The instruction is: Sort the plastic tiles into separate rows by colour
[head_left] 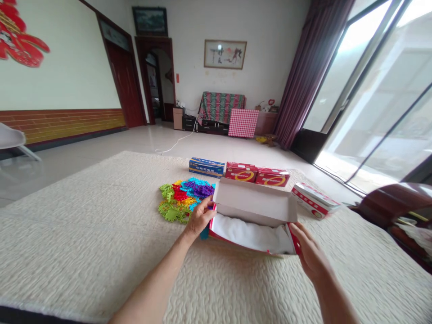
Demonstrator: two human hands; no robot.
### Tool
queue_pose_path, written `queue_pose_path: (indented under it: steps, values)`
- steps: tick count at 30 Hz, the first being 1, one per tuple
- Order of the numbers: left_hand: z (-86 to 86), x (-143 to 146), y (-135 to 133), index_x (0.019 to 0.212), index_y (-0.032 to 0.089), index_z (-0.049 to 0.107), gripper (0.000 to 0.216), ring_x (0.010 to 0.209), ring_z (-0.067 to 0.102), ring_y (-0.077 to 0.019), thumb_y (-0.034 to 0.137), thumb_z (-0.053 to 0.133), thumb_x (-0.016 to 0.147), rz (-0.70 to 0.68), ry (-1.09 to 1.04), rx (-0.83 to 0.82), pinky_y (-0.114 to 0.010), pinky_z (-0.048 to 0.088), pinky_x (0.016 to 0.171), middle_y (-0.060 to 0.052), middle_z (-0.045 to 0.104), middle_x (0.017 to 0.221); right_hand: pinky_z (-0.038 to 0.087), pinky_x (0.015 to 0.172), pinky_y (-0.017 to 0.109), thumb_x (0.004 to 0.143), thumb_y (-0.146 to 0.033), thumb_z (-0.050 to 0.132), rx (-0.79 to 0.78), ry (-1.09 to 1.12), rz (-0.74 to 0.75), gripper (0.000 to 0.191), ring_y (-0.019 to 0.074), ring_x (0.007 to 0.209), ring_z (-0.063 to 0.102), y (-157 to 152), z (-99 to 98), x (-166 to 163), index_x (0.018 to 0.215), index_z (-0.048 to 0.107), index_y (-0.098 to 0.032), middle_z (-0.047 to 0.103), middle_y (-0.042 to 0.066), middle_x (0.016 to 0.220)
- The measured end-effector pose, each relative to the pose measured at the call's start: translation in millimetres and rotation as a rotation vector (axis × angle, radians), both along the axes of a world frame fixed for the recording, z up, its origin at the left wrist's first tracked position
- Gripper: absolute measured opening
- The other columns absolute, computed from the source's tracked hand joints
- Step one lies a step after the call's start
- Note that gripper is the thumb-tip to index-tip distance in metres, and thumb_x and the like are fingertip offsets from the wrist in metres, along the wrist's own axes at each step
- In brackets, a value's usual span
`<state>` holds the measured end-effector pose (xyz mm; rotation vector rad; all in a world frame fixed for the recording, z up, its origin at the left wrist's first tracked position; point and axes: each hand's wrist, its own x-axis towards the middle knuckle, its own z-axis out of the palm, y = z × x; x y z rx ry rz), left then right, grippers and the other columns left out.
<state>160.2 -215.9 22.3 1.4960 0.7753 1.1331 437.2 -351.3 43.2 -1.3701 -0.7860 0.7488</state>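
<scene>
An open red cardboard box [254,216] lies on the cream mat, its lid flipped back and a white lining inside. My left hand [200,217] grips the box's left end, fingers curled over the edge. At the right end, my right hand [308,252] holds the box's near corner. A pile of coloured plastic interlocking pieces [182,198] in green, red, yellow, purple and blue lies just left of the box, touching my left hand's side.
Behind the open box stand a blue box [206,167] and two closed red boxes [256,173]; another red-and-white box [314,200] lies at the right. The textured mat [84,234] covers the floor. A dark wooden chair [394,204] is at the right, windows beyond.
</scene>
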Motion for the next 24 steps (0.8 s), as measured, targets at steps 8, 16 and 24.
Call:
queue_pose_path:
  steps: [8,16,24]
  values:
    - [-14.3,4.4,5.0,0.12,0.022,0.058,0.048,0.077,0.062,-0.0135,0.029,0.06,0.073,-0.023,-0.144,-0.059,-0.025,0.048,0.073,-0.005,0.066,0.109,0.054,0.064,0.033,0.08,-0.049,0.047,-0.028,0.34,-0.138,0.032,0.0224,0.084,0.066,4.9,4.4,6.5,0.091,0.063,-0.023,0.071,0.005,0.09]
    - [-15.1,6.8,3.3,0.114,0.018,0.064,0.05,0.086,0.063,-0.0181,0.036,0.07,0.068,-0.003,-0.226,-0.193,-0.026,0.048,0.074,-0.005,0.068,0.104,0.05,0.052,0.024,0.061,-0.039,0.073,0.003,0.244,-0.133,0.045,0.0222,0.085,0.066,-3.6,1.6,6.0,0.102,0.065,-0.022,0.071,0.003,0.093]
    - [-16.4,6.0,26.8,0.107,0.016,0.067,0.048,0.061,0.059,-0.0119,0.045,0.071,0.069,-0.101,-0.273,-0.347,-0.023,0.044,0.057,-0.003,0.068,0.079,0.05,0.049,0.025,0.056,-0.036,0.075,-0.013,0.276,-0.168,0.043,0.0208,0.069,0.068,4.4,-1.8,9.0,0.095,0.065,-0.023,0.073,-0.001,0.076]
